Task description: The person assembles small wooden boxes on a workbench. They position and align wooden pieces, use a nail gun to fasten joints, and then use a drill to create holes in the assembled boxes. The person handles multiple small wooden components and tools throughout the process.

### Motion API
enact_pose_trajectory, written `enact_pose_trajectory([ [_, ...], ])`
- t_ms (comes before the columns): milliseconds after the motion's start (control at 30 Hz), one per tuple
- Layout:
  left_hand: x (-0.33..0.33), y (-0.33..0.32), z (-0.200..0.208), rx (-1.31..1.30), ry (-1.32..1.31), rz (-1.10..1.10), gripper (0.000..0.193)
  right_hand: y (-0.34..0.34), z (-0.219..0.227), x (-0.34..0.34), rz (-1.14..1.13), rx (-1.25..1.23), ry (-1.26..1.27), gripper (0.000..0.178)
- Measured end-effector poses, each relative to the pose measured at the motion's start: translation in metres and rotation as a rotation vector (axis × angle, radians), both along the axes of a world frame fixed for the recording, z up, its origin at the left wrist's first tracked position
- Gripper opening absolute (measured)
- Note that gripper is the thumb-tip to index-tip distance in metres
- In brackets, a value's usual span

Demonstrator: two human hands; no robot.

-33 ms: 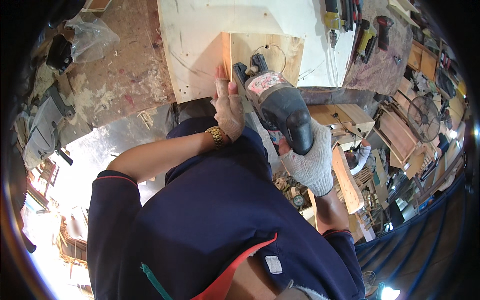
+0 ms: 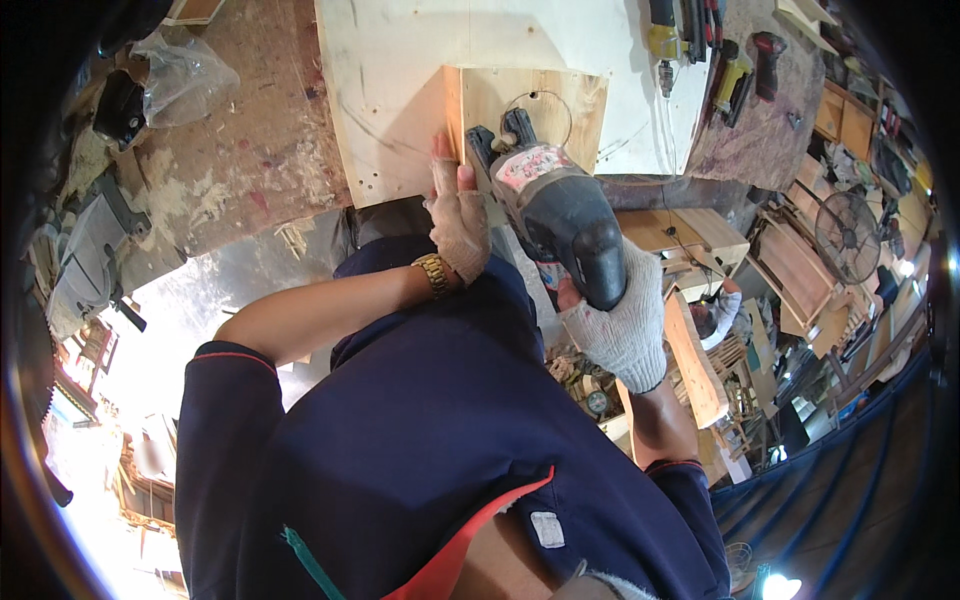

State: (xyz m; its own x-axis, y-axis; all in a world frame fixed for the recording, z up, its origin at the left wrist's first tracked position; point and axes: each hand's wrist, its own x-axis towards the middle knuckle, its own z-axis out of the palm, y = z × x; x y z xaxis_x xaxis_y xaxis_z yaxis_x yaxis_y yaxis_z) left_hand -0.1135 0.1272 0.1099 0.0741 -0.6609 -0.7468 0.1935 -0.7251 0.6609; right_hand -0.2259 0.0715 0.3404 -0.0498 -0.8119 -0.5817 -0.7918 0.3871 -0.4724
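A jigsaw with a dark body and a pink-and-white patterned top rests its forked shoe on a small wooden box. My right hand, in a white knitted glove, is closed around the jigsaw's rear handle. On the box's upper face, a circle is drawn in pencil, with a small dark hole near its far edge. The blade is hidden. Against the box's left side lie the straight fingers of my left hand, which wears a fingerless glove. A large pale board lies under the box.
Dusty workbench spreads to the left, with a plastic bag and a circular saw. Power tools, among them a red-and-black drill, lie at the far right. Beyond are a standing fan, wooden pieces and another person.
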Motion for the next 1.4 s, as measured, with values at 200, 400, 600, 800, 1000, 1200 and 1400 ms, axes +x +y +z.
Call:
enact_pose_trajectory([
  [200, -0.012, 0.003, -0.019, -0.163, -0.164, 0.025, 0.064, -0.003, -0.008, 0.003, -0.001, -0.061, 0.033, 0.029],
  [400, -0.021, 0.007, -0.028, -0.216, -0.229, 0.044, 0.068, -0.002, -0.007, 0.01, -0.105, -0.061, -0.012, 0.028],
  [600, 0.006, 0.003, -0.019, -0.049, 0.051, -0.079, 0.079, -0.001, -0.007, 0.016, -0.16, -0.023, 0.009, 0.027],
  [800, 0.05, -0.101, 0.014, -0.813, -0.608, -0.116, 0.069, 0.002, -0.021, 0.008, -0.192, -0.013, -0.054, 0.022],
  [1000, 0.058, -0.182, -0.017, -0.655, -0.262, -0.734, 0.066, -0.008, -0.016, 0.009, -0.273, 0.048, -0.131, 0.023],
  [1200, 0.067, -0.185, -0.009, -0.646, -0.398, -0.87, 0.066, -0.017, -0.02, -0.006, -0.175, 0.108, -0.153, 0.034],
  [1400, 0.076, -0.157, -0.025, -0.674, -0.422, -0.63, 0.059, -0.031, -0.013, -0.016, 0.1, 0.081, -0.079, 0.046],
])
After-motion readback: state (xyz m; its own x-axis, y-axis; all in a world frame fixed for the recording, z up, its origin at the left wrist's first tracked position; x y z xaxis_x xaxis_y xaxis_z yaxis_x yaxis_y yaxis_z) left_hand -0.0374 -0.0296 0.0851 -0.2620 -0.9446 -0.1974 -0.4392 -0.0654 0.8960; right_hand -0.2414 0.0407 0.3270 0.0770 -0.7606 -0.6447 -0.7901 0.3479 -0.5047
